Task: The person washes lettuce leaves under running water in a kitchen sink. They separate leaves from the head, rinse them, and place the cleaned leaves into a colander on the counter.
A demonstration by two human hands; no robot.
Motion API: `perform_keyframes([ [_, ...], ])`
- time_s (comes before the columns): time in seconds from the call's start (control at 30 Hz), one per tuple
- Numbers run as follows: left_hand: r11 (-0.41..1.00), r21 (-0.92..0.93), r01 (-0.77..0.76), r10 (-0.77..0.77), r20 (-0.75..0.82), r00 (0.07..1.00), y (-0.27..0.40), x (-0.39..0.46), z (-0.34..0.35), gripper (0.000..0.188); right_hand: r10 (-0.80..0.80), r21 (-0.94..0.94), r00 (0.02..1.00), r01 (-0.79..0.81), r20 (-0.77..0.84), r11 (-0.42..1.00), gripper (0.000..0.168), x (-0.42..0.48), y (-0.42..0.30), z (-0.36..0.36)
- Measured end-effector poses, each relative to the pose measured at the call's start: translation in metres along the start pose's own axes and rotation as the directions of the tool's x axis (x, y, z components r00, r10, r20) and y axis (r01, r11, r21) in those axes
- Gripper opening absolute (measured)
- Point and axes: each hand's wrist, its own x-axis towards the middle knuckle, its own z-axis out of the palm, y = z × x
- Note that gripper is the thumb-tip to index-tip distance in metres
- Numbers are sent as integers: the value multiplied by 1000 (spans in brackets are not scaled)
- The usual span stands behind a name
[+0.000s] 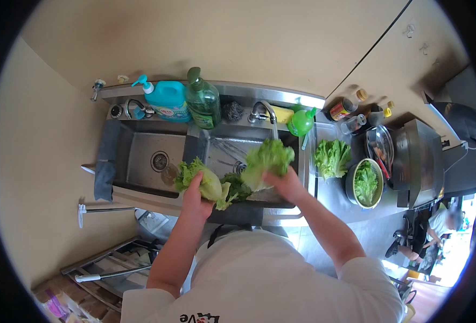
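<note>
My left hand (pixel 197 202) grips a head of green lettuce (pixel 205 181) above the front edge of the double stainless-steel sink (pixel 157 141), close to its divider. In my right hand (pixel 284 183) is a loose lettuce leaf (pixel 268 157), blurred and held over the right basin. Water runs from the right faucet (pixel 264 107) onto or just behind this leaf. Below and between my hands, darker green leaves (pixel 238 185) lie at the front of the right basin. The right basin's drain (pixel 239 166) is partly hidden by the leaf.
Behind the sink stand a turquoise pump jug (pixel 167 101), a dark green pump bottle (pixel 203 103), a steel scourer (pixel 233 111) and a light green bottle (pixel 301 123). Rightward are lettuce leaves (pixel 332 158), a colander in a bowl (pixel 379 181) and sauce bottles (pixel 345 107). Another person (pixel 432 230) sits far right.
</note>
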Motion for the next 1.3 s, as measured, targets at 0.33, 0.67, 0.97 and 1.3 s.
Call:
perform_keyframes([
  [0.33,994,64,90,-87,-41,995,-12,-29,-14,38,477,397,815,-340,-327,853,42,111,149,-74],
  [0.67,983,94,156,-150,-65,987,-27,-40,-12,32,392,274,820,-298,-417,914,44,102,141,-75],
  [0.97,975,147,166,-171,21,985,-36,-34,-16,34,489,495,776,-266,-399,827,44,106,137,-71],
  [1.3,979,118,168,-169,-1,986,-31,-39,-16,35,611,768,777,-299,-148,566,37,113,162,-71],
])
